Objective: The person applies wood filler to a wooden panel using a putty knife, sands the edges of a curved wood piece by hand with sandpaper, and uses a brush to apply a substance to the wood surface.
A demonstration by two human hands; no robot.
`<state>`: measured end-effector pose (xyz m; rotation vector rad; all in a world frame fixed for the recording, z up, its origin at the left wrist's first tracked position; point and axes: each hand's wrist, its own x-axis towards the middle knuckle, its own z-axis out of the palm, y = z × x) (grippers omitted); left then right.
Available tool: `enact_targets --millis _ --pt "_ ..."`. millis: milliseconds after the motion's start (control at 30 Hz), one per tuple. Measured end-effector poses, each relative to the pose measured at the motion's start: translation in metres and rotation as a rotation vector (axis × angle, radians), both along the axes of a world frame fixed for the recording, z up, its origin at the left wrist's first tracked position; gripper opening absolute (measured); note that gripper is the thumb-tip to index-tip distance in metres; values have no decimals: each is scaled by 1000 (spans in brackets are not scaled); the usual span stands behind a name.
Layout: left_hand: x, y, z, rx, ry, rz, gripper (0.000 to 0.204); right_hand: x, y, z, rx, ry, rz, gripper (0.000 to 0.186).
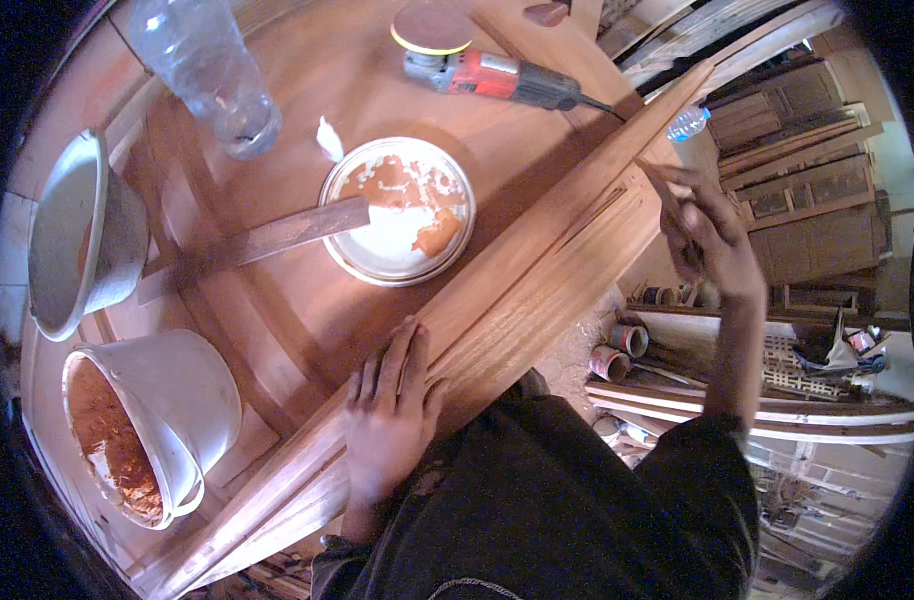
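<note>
A long light-brown wooden board with grooves (537,300) runs diagonally from lower left to upper right along the bench edge. My left hand (392,410) lies on it at lower middle, fingers stretched along its surface. Near the board's right end, my right hand (707,230) has its fingers closed on a thin dark piece (667,200), possibly a sheet or blade, at the board's face. Beyond the board sit a round white lid (372,240) smeared with orange-brown paste and a brown wooden strip (237,245) reaching over the lid's left part.
On the bench (277,340) are a red angle grinder (482,75) with a disc, a clear bottle (192,60), an empty-looking basin (57,230) and a white bucket (197,400) with orange-brown material. Right: stacked panels (797,240), cans (627,340), a small bottle (687,123).
</note>
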<state>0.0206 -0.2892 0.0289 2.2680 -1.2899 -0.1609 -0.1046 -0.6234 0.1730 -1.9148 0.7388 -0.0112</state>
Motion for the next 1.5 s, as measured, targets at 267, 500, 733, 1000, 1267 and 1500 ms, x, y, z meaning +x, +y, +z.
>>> enact_targets --millis 267,500,733,1000,1267,1500 --pt "-1 -5 8 72 -59 -11 68 -138 52 -112 889 -819 -709 46" --pt "-13 -18 22 298 -27 -5 79 -197 77 -133 888 -863 -866 42" --pt "-38 -71 33 127 14 -17 85 -215 19 -148 1158 -1126 -799 41" --pt "-28 -303 40 98 -132 -129 79 -202 -126 -155 1294 -1250 -697 39" --pt "-10 -358 -1 373 -154 -7 73 -219 -221 -169 1268 -1214 -649 43" --pt "-31 -341 12 496 -135 64 69 -194 -254 -166 1219 -1035 -570 45"
